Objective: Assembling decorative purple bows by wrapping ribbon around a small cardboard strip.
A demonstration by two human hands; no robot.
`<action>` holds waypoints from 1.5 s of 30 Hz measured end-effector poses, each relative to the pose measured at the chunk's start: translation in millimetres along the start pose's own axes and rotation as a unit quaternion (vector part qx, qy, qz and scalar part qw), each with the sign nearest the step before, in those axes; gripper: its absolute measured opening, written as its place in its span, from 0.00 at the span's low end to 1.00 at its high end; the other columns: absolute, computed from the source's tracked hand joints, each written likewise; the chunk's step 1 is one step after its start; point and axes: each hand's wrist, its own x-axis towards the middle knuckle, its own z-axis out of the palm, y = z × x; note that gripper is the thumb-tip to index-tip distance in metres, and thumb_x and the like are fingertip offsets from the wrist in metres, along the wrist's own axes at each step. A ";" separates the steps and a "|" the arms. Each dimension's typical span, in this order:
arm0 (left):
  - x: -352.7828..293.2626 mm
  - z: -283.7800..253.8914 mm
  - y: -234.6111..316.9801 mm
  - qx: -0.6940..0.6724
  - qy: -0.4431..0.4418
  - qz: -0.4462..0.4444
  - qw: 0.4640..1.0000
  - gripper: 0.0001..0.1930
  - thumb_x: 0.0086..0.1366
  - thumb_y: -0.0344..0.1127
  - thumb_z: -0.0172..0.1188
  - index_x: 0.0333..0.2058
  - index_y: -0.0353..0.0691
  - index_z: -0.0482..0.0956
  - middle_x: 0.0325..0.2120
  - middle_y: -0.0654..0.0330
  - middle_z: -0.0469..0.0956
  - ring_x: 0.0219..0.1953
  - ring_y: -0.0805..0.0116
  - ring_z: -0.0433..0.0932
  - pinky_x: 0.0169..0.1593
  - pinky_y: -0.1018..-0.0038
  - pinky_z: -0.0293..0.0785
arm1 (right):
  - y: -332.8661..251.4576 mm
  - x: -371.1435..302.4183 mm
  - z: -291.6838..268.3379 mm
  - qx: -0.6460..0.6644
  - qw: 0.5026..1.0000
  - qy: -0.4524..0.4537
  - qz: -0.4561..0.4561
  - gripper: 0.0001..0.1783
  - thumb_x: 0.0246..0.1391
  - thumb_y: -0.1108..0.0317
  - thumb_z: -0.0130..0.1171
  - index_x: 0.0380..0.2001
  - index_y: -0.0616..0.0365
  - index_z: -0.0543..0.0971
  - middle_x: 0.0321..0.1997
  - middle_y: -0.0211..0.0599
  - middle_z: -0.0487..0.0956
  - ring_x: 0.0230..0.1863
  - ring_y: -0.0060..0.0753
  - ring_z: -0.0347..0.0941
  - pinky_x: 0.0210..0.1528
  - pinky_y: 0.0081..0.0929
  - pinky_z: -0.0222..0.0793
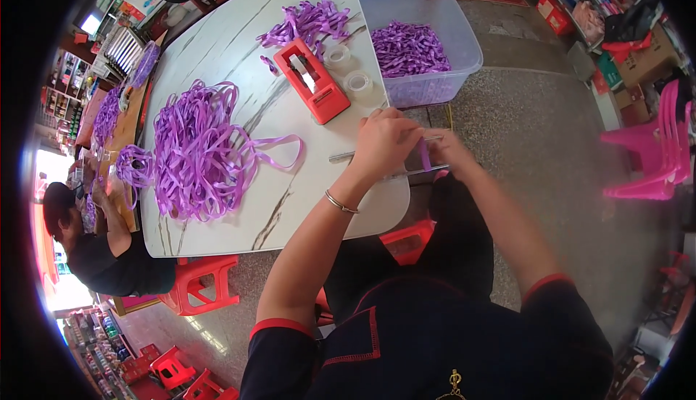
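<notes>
A strip of purple ribbon (425, 155) spans two thin metal rods at the table's near right edge. One metal rod (341, 157) sticks out to the left past my wrist. My left hand (388, 140) is closed at the ribbon's left side, fingers bent and pinched together over the rods. Facing it, my right hand (448, 152) is curled round the ribbon's right side, slightly blurred; its fingertips are partly hidden. Left of my hands lies a large tangled heap of purple ribbon (199, 157) on the white marbled table (290, 211).
A red tape dispenser (312, 81) stands beyond my left hand, with clear tape rolls (357, 81) beside it and a purple ribbon pile (308, 23) behind. A clear plastic bin (464, 59) holds ribbon pieces. Another person (109, 248) works at left. Pink chairs (652, 146) stand right.
</notes>
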 end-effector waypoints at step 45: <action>-98.8 17.9 43.7 -0.893 -0.149 -0.244 0.346 0.15 0.62 0.29 0.39 0.46 0.49 0.68 0.17 0.68 0.53 0.22 0.75 0.55 0.29 0.81 0.56 | -156.7 80.5 114.7 -0.282 0.942 -0.026 -0.181 0.14 0.53 0.60 0.55 0.34 0.61 0.78 0.28 0.30 0.78 0.28 0.17 0.68 0.32 0.15 0.62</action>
